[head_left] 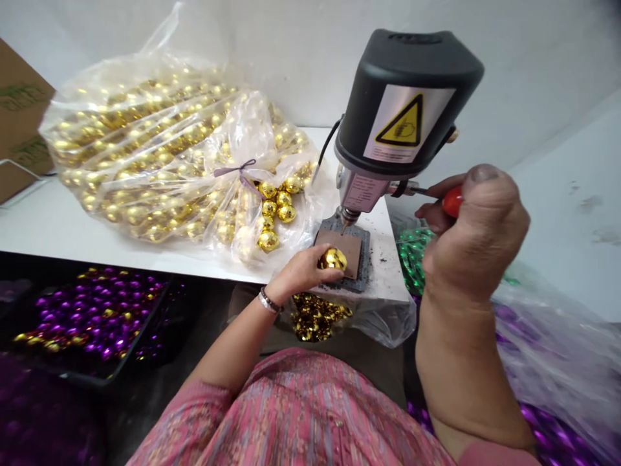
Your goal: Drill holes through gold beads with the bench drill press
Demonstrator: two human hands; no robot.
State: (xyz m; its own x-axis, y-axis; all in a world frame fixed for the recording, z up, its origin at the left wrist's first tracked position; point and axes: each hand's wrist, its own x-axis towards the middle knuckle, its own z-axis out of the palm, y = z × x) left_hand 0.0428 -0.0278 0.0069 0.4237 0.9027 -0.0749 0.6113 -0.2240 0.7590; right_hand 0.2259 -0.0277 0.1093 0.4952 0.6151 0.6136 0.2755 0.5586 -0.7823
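My left hand (310,268) pinches a shiny gold ball (334,259) between thumb and fingers, at the front part of a brown board (353,252). That board lies on the dark base (363,279) of a bench drill press (388,123). Its bit (344,228) points down at the board, behind the ball and apart from it. On the right, my right hand (473,220) is closed round the red knob (453,201) of the drill's feed lever. A warning label with a yellow triangle is on the black motor housing.
A clear plastic bag (160,149) full of gold balls sits on the white table (145,249). Gold pieces (317,317) hang in plastic below the front edge. At lower left stands a black crate (111,372) of purple and gold balls. Green beads (414,259) lie beyond the right edge.
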